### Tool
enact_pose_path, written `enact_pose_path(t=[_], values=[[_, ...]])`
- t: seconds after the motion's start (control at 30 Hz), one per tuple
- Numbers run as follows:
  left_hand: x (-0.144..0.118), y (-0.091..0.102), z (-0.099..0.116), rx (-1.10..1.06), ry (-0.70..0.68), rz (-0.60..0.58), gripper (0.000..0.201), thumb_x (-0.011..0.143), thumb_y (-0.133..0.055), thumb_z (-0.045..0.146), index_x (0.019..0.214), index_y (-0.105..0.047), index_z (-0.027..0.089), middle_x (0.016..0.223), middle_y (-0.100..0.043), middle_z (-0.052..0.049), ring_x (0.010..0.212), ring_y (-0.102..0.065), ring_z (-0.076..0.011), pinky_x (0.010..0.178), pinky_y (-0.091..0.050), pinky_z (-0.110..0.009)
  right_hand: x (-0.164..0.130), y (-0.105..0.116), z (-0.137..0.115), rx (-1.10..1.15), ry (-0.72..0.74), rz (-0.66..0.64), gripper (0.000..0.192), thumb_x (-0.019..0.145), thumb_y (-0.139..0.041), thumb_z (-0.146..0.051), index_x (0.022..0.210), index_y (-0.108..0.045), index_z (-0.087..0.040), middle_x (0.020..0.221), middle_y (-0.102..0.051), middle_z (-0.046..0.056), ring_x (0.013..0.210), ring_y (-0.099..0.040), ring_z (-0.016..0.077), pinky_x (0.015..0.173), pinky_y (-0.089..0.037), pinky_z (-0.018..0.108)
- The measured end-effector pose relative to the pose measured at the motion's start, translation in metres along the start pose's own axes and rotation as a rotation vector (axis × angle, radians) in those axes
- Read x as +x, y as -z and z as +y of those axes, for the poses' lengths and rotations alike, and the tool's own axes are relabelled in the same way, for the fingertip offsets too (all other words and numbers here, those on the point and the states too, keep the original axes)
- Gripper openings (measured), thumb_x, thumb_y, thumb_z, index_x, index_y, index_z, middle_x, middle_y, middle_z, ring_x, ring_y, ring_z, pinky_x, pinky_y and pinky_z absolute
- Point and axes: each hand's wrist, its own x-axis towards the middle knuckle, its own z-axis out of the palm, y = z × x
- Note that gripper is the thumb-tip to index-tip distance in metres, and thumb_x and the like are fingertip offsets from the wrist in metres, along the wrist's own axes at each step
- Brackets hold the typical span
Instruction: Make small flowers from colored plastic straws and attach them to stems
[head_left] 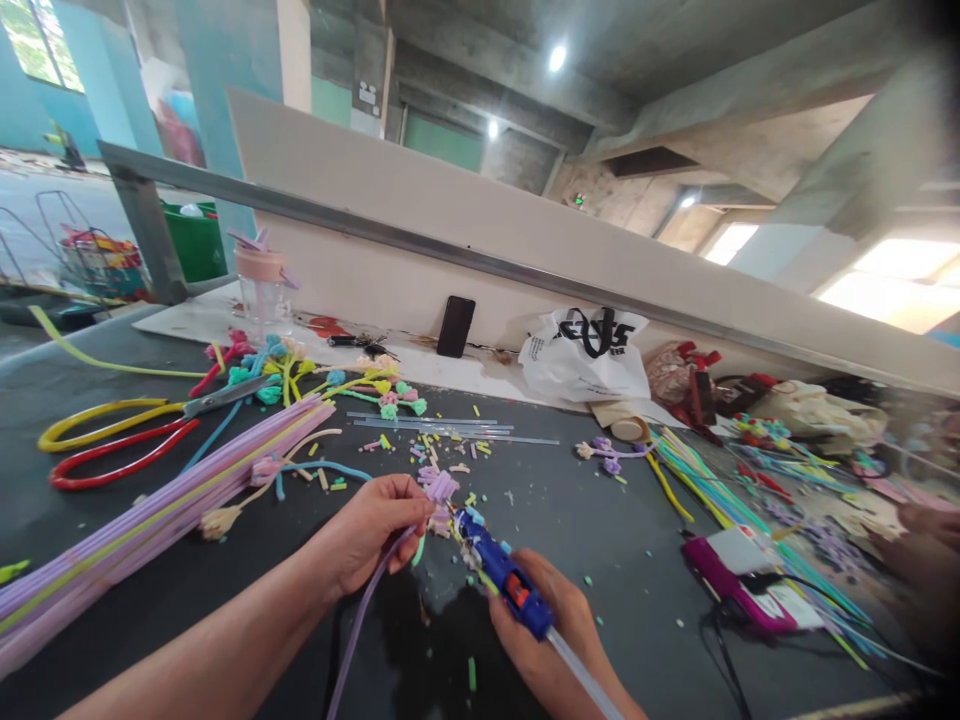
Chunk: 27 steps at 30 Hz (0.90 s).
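Note:
My left hand [390,520] pinches a light purple chenille stem [358,625], which hangs down toward the front edge. At its tip sits a cluster of short purple pieces [441,487], just beyond my fingertips. In my right hand [551,620] is a blue hot glue gun [501,572], its nozzle pointing up-left at the cluster, very close to it; contact cannot be made out. A clear glue stick [581,675] sticks out of the gun's back end. Small cut chenille bits [442,445] lie scattered behind the cluster.
Left: a long bundle of pink-purple stems [187,500], scissors [124,435] and finished chenille pieces [300,370]. Clear glue sticks [450,428], a phone [456,326], a cup [262,285] and a plastic bag [585,355] lie behind. Right: a magenta-and-white device [739,585], more stems [697,480], another person's hand [919,550].

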Motion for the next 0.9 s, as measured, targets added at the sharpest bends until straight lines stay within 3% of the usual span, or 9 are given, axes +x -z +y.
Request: enact_pose_path(t=[0.23, 0.37, 0.5, 0.67, 0.8, 0.9], values=[[0.003, 0.004, -0.001, -0.054, 0.003, -0.047, 0.023, 0.066, -0.065, 0.025, 0.059, -0.046, 0.016, 0.048, -0.049, 0.004, 0.032, -0.037, -0.0034, 0.027, -0.023, -0.013, 0.003, 0.008, 0.005, -0.038, 0.008, 0.037, 0.004, 0.072, -0.050, -0.021, 0.072, -0.054, -0.020, 0.066, -0.059, 0.001, 0.057, -0.058, 0.0133, 0.054, -0.046, 0.021], [0.004, 0.009, 0.001, -0.094, 0.012, -0.066, 0.023, 0.066, -0.066, 0.024, 0.058, -0.046, 0.015, 0.051, -0.049, 0.004, 0.033, -0.036, -0.0027, 0.027, -0.023, -0.013, 0.009, 0.015, 0.026, -0.109, 0.099, 0.026, 0.010, 0.074, -0.049, -0.019, 0.083, -0.053, -0.021, 0.083, -0.061, 0.006, 0.076, -0.060, 0.0182, 0.066, -0.048, 0.026], [0.004, 0.012, 0.003, -0.113, 0.033, -0.075, 0.021, 0.067, -0.065, 0.022, 0.059, -0.047, 0.014, 0.052, -0.048, 0.004, 0.035, -0.036, -0.0020, 0.028, -0.022, -0.013, 0.019, 0.027, 0.063, -0.326, -0.055, -0.104, 0.011, 0.074, -0.051, -0.024, 0.085, -0.049, -0.021, 0.086, -0.055, 0.005, 0.076, -0.057, 0.0190, 0.069, -0.046, 0.030], [0.005, 0.013, 0.002, -0.128, 0.045, -0.072, 0.021, 0.067, -0.065, 0.021, 0.059, -0.047, 0.015, 0.054, -0.050, 0.003, 0.035, -0.037, -0.0018, 0.028, -0.022, -0.013, 0.031, 0.037, 0.102, -0.435, -0.260, -0.291, 0.026, 0.071, -0.057, -0.025, 0.096, -0.052, -0.017, 0.099, -0.053, 0.008, 0.096, -0.054, 0.0213, 0.083, -0.042, 0.032], [0.007, 0.014, 0.003, -0.140, 0.048, -0.065, 0.020, 0.067, -0.065, 0.020, 0.060, -0.047, 0.014, 0.054, -0.049, 0.004, 0.035, -0.037, -0.0017, 0.029, -0.021, -0.013, 0.036, 0.047, 0.110, -0.407, -0.259, -0.399, 0.029, 0.072, -0.056, -0.025, 0.099, -0.055, -0.015, 0.100, -0.054, 0.008, 0.098, -0.052, 0.0205, 0.087, -0.039, 0.031], [0.006, 0.015, 0.003, -0.132, 0.047, -0.068, 0.021, 0.067, -0.065, 0.020, 0.059, -0.047, 0.014, 0.054, -0.050, 0.003, 0.035, -0.037, -0.0018, 0.029, -0.022, -0.013, 0.042, 0.059, 0.100, -0.447, -0.293, -0.463, 0.039, 0.067, -0.060, -0.023, 0.106, -0.056, -0.018, 0.108, -0.056, 0.009, 0.103, -0.050, 0.0256, 0.086, -0.038, 0.037]])
